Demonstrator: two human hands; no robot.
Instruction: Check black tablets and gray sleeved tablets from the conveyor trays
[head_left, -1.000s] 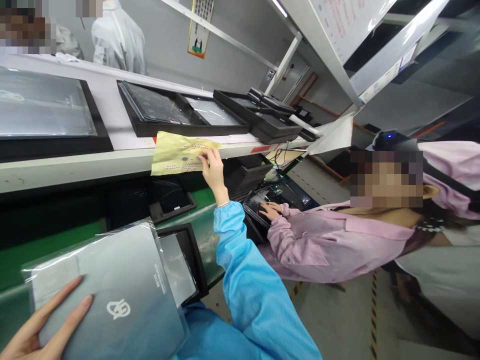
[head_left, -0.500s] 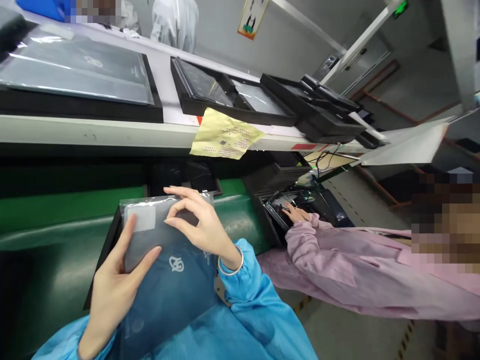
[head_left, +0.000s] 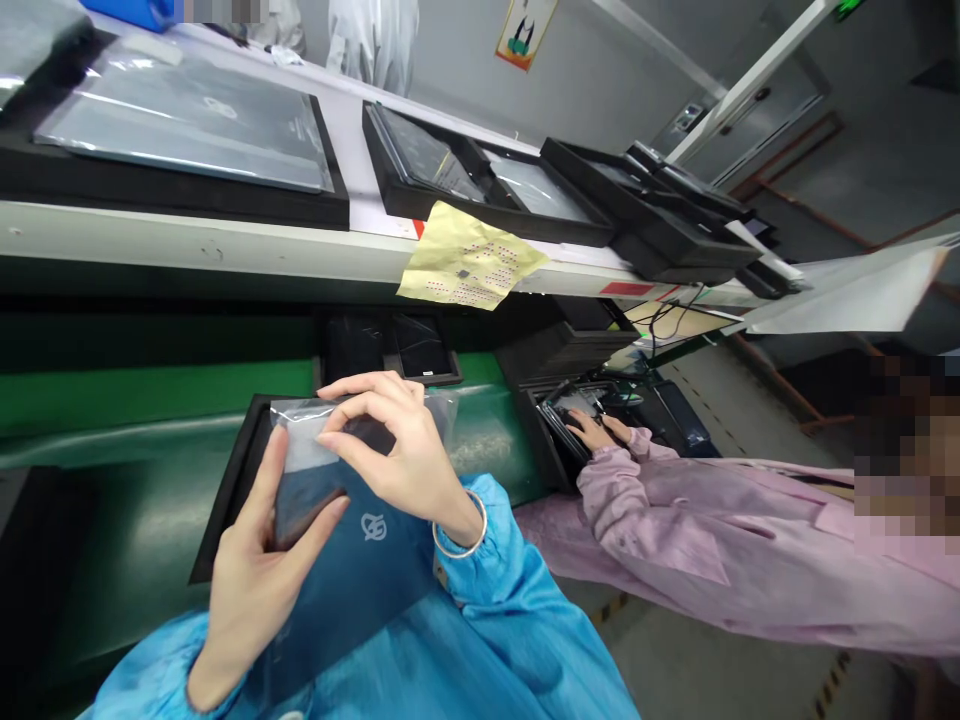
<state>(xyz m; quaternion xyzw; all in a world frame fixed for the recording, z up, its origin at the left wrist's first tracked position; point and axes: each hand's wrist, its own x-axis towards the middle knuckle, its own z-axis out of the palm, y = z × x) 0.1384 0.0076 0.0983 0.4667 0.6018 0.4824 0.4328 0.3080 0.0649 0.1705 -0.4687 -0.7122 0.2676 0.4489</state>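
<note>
A clear plastic bag (head_left: 356,580) with a white printed logo hangs tilted in front of my blue sleeves. Gripping its left side is my left hand (head_left: 259,570), with thumb and index finger curved toward each other. My right hand (head_left: 401,440) pinches the bag near its top edge, thumb and fingertips together. A pale square patch at the bag's upper left is partly covered by my fingers. Behind the bag, a black tray (head_left: 225,500) lies on the green work surface (head_left: 135,545).
Black trays with bagged flat panels (head_left: 195,125) line the white shelf (head_left: 247,250) above. A yellow printed sheet (head_left: 472,260) hangs from its edge. At right, a co-worker in a pink smock (head_left: 660,530) reaches into a black box (head_left: 551,440).
My right fingertips have come over to the pale patch and now cover part of it. The bag sits slightly further right in view, and the camera has shifted a little.
</note>
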